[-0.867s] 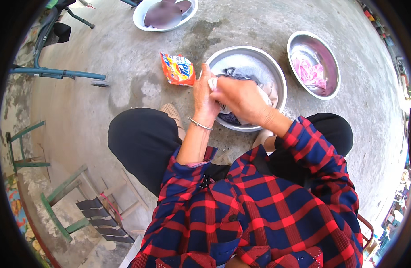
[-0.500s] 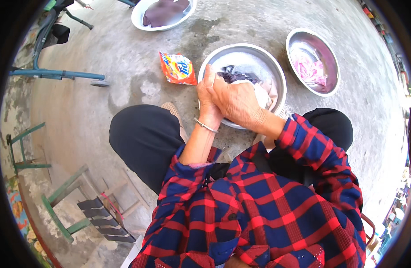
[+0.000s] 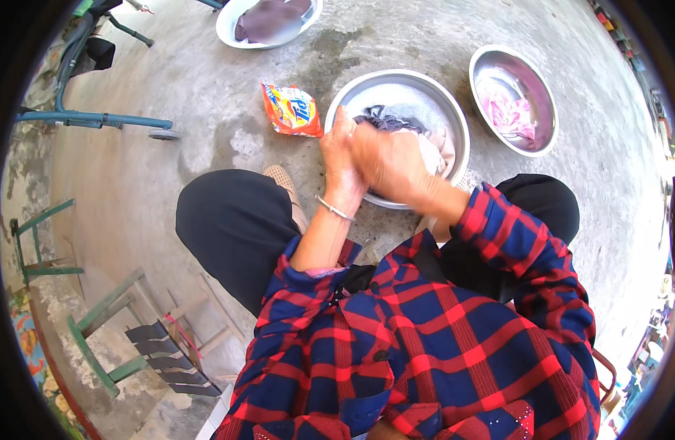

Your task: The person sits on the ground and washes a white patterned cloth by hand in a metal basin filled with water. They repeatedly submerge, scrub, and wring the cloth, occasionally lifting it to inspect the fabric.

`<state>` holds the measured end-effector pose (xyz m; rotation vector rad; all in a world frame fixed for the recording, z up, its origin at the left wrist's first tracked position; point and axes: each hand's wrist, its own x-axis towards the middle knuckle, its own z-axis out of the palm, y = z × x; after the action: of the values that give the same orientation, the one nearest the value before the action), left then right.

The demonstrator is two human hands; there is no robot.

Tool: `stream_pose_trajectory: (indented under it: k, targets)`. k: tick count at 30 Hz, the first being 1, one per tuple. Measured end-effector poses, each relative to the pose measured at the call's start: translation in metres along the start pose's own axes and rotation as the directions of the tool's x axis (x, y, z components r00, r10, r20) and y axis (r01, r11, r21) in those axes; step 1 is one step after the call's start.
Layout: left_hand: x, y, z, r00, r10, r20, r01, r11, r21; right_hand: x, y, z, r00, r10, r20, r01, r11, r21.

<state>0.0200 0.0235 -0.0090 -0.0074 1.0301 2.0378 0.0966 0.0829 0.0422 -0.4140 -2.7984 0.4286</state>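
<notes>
A round metal basin (image 3: 455, 95) stands on the floor between my knees. In it are soapy water (image 3: 396, 88), dark wet clothes (image 3: 385, 119) and pale cloth (image 3: 430, 152). Over the basin's near left rim my two hands are pressed together. My left hand (image 3: 340, 158), with a bangle at the wrist, is closed, its fingers partly covered. My right hand (image 3: 396, 167) curls over it, blurred by motion. Whatever lies between them is hidden; the pale cloth shows right beside my right hand. Left of the basin, near my left hand, an orange detergent packet (image 3: 293, 111) rests on the floor.
At the right, a metal basin (image 3: 544, 136) contains pink cloth (image 3: 510, 114). A white basin (image 3: 227, 35) with dark purplish cloth (image 3: 271, 20) is at the far side. A blue metal frame with a wheel (image 3: 95, 119) and green wooden frames (image 3: 95, 315) stand left. The concrete floor (image 3: 330, 51) has wet patches.
My right hand has shifted slightly and is now smeared by motion against my left hand. The left hand, basins and packet stay nearly where they were.
</notes>
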Motion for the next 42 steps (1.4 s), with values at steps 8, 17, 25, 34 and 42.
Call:
stream_pose_trajectory:
  k: [8, 17, 25, 34, 42]
  targets:
    - [-0.006, -0.002, 0.007, 0.999, -0.016, -0.048, 0.013, 0.998, -0.059, -0.001, -0.002, 0.005, 0.998, -0.057, -0.037, 0.057, 0.998, 0.011]
    - [0.000, 0.008, 0.000, 0.973, -0.083, 0.217, 0.119, 0.980, -0.157, -0.001, -0.003, 0.006, 0.991, -0.129, -0.037, 0.128, 0.991, -0.026]
    - [0.012, -0.011, -0.033, 0.953, 0.022, 0.303, 0.035, 0.983, -0.179, 0.004, -0.002, 0.006, 0.989, -0.126, -0.083, 0.131, 0.990, 0.056]
    - [-0.012, 0.004, 0.024, 0.999, 0.032, -0.044, -0.036, 0.995, -0.098, 0.015, 0.021, 0.013, 0.994, -0.023, -0.109, 0.027, 0.999, 0.028]
    - [-0.012, 0.001, 0.016, 0.993, 0.046, -0.109, -0.051, 0.998, -0.039, 0.015, 0.021, 0.013, 1.000, -0.021, -0.008, 0.021, 0.999, -0.050]
